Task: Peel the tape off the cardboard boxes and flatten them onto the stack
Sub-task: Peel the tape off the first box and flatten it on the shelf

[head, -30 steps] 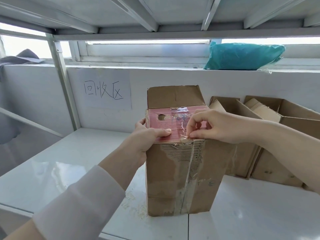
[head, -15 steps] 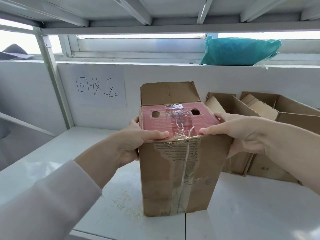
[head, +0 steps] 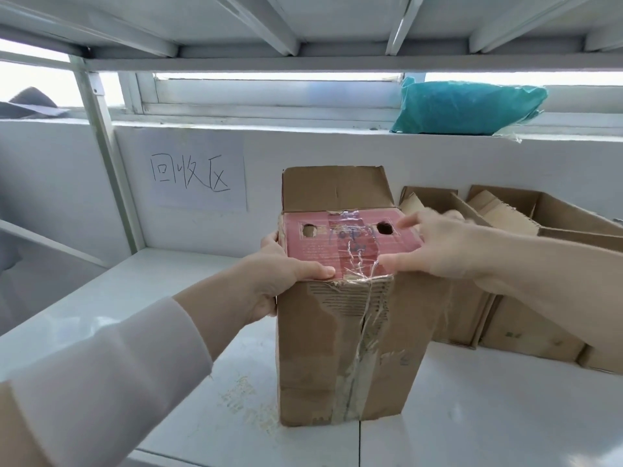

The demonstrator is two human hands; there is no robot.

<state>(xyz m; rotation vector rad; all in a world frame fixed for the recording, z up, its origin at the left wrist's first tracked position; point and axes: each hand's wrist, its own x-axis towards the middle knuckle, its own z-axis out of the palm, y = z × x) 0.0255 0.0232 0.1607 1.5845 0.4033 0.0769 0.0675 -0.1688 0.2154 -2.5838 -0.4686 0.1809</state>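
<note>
A tall brown cardboard box [head: 323,348] stands upright on the white shelf [head: 151,315], its back flap raised. Its red top panel has two round holes. Clear crinkled tape [head: 350,237] runs across the top and continues as a frayed strip [head: 357,358] down the front seam. My left hand [head: 279,281] grips the box's top left corner, thumb on the red panel. My right hand [head: 438,251], blurred, lies over the top right edge with fingers stretched out. Its thumb is beside the tape's torn end at the front edge.
Several open brown boxes [head: 526,335] lean against the wall to the right. A teal bag [head: 465,106] lies on the window ledge. A handwritten paper sign [head: 195,173] hangs on the wall, and a shelf post [head: 108,153] stands at left. Cardboard crumbs [head: 249,399] lie by the box.
A second ago my right hand pinched the tape on the top; it let go and moved to the box's right edge. Now its fingers reach back toward the tape. The left hand kept its grip.
</note>
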